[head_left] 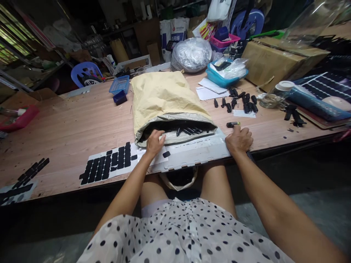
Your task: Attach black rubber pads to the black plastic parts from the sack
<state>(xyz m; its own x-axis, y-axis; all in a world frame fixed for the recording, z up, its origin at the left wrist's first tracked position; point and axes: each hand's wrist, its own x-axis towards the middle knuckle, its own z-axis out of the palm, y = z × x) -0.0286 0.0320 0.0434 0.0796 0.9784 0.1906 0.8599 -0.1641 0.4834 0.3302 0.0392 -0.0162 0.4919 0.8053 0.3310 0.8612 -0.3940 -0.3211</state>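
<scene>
My left hand [155,143] is at the mouth of a yellow woven sack [167,93], fingers loosely bent, with a gap between thumb and forefinger. Inside the sack, several slim black pieces [190,130] lie on the pale lining. My right hand [239,140] is closed at the table's front edge, and a dark end [250,157] sticks out below it; the rest is hidden. Just beyond its knuckles lies a short black piece with a yellow-green end [232,124]. A grey board [192,155] lies under the sack mouth, with one black sticker [166,154] near my left hand.
Sheets of black stickers [106,164] lie to the left. Several black plastic parts [246,104] are scattered at right, near a blue basket [226,75] and a cardboard box [274,60]. A small blue basket [120,84] stands behind the sack's left side. An open bag [179,182] hangs between my knees.
</scene>
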